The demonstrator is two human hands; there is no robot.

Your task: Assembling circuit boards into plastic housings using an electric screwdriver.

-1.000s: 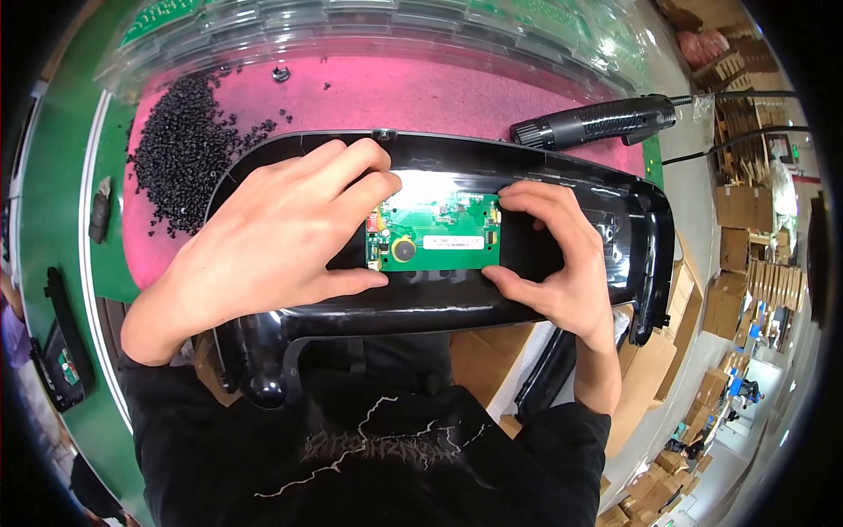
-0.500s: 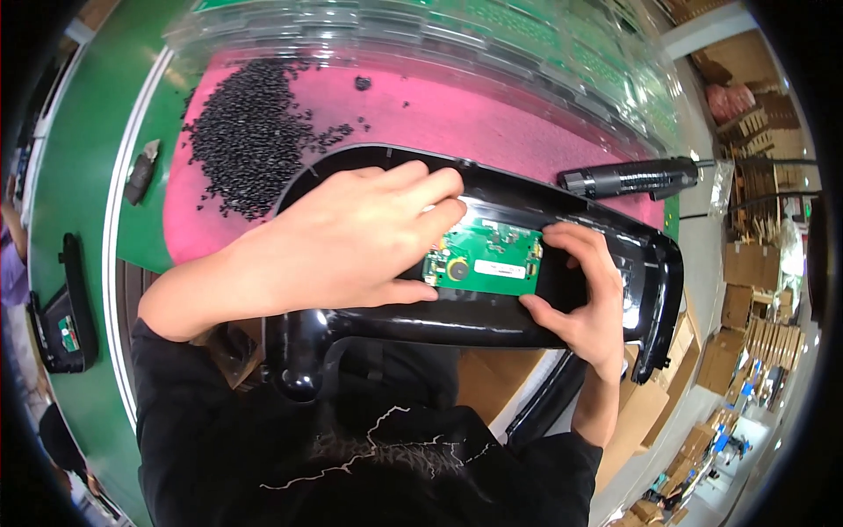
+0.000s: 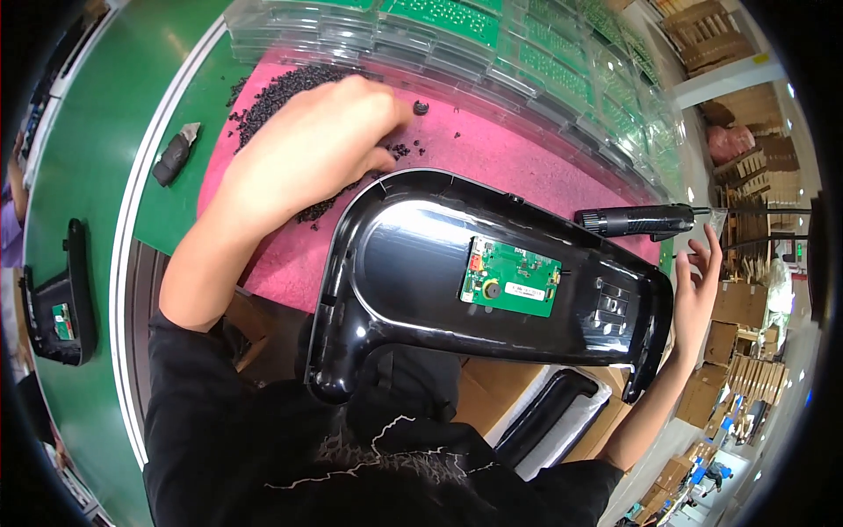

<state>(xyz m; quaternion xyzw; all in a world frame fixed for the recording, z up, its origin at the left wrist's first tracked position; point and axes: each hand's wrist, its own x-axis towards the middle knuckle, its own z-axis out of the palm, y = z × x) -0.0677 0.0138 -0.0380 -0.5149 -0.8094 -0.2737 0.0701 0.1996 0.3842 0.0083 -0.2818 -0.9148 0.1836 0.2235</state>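
My left hand [image 3: 320,140] is over the pile of small black screws [image 3: 285,95], its fingers curled down; their tips and anything between them are hidden. My right hand [image 3: 698,281] is just past the right end of the black plastic housing [image 3: 413,255], fingers stretched and apart, below the black electric screwdriver [image 3: 637,220] and not gripping it. Inside the housing, which lies open side up, sits a green circuit board [image 3: 518,279], right of the middle. Neither hand touches the board.
Clear plastic trays with green boards [image 3: 439,22] line the back of the pink mat [image 3: 492,145]. A dark wrapped lump [image 3: 176,156] lies on the green table at left. Another housing with a board [image 3: 61,307] is farther left. A box with a black part [image 3: 544,417] stands below.
Both hands have let go of the circuit board, which stays in the housing. My left hand has moved up-left to the screws; my right hand has moved right toward the screwdriver.
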